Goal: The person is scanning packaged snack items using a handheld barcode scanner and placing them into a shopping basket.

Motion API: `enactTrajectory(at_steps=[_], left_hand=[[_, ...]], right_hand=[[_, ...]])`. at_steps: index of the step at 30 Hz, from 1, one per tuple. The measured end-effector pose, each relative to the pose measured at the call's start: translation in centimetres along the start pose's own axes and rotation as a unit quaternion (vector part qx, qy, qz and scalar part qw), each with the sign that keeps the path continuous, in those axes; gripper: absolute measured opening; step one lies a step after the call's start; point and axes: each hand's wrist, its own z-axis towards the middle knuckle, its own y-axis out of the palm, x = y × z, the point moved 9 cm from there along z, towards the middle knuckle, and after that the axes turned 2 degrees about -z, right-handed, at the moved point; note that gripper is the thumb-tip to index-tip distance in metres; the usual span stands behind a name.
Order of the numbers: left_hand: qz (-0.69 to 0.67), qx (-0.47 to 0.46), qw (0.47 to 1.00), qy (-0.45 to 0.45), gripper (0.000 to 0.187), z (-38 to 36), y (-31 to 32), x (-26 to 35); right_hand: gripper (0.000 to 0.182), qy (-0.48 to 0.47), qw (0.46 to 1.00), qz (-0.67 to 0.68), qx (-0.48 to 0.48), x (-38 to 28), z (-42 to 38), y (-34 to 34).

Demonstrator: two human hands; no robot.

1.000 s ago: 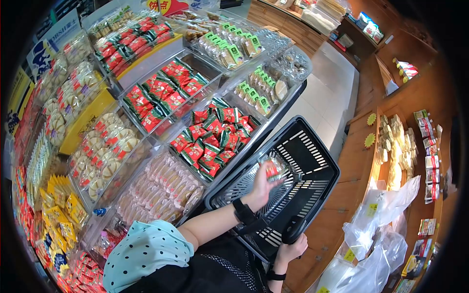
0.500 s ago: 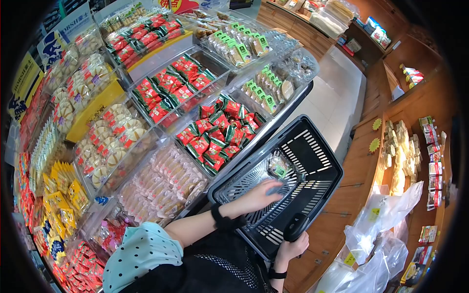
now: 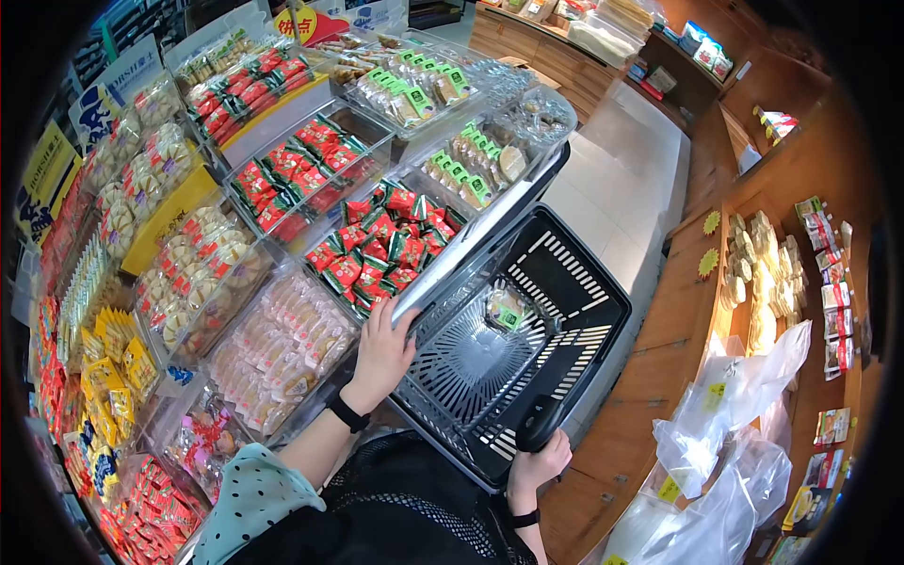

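The person wears a pale mint short sleeve with small dark dots, a black mesh garment over the chest, a black band on the left wrist, and another black band on the right wrist.

The basket is matt black slotted plastic; the snack packets are glossy foil in clear plastic bins; the shelves are smooth wood.
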Motion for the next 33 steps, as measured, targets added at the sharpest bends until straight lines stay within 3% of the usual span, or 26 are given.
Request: enactTrajectory(at_steps=[2,7,13,18,25,33], left_hand=[[0.014,-0.022,0.997,-0.067,0.055,-0.9,1.3,-0.8],[0.078,-0.020,0.996,-0.045,0.062,-1.7,1.2,-0.1],[0.100,-0.003,0.990,-0.097,0.061,-2.7,1.6,-0.9],[0.099,-0.012,0.990,-0.099,0.059,-3.1,2.1,-1.5],[0.113,0.055,0.986,-0.113,0.068,-3.5,0.6,-1.3],[0.121,0.036,0.987,-0.095,0.066,-3.6,1.2,-1.1]], right_hand=[[0.035,0.001,1.000,0.007,0.002,0.6,-0.1,0.1],[0.039,0.018,0.998,0.053,0.006,1.9,0.1,0.7],[0.051,0.016,0.997,0.066,-0.023,2.8,0.6,1.6],[0.050,0.006,0.996,0.086,-0.010,2.2,1.0,1.2],[0.051,-0.021,0.993,0.111,0.019,2.0,1.0,0.8],[0.046,-0.011,0.995,0.091,0.036,2.9,0.7,1.0]])
